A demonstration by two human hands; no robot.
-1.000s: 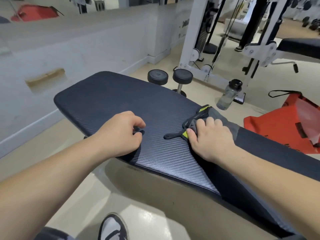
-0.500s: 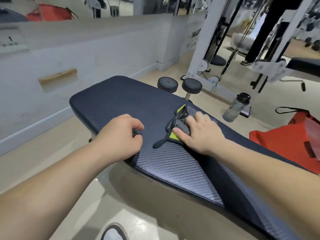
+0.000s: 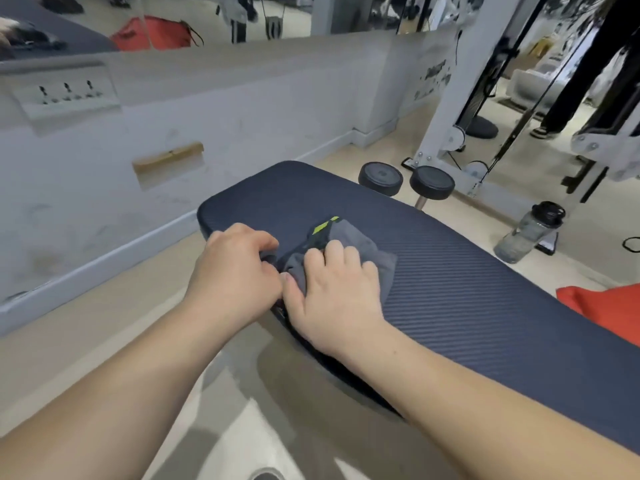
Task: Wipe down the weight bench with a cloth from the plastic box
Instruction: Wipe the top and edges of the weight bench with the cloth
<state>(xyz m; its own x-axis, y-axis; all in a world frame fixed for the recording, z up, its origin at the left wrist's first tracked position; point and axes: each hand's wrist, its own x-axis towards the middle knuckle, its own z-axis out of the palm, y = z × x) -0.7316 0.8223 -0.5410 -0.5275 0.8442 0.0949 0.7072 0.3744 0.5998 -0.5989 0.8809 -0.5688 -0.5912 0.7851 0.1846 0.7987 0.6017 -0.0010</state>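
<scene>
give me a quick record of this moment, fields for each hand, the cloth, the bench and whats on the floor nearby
left hand: curled on the near edge of the bench pad
right hand: palm down, pressing the cloth
cloth: grey with a yellow-green tag, bunched on the pad
weight bench: dark ribbed pad
floor nearby: water bottle upright beyond the bench; red bag at right

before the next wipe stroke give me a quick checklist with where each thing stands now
1. Right hand flat on the grey cloth with the lime-green tag: ok.
2. Cloth on the dark blue ribbed bench pad: ok.
3. Left hand gripping the pad's near edge, touching the cloth: ok.
4. Pad ahead free of objects: ok.
5. Clear grey water bottle on the floor, off the bench: ok.
6. Cloth damp enough: cannot tell.
</scene>
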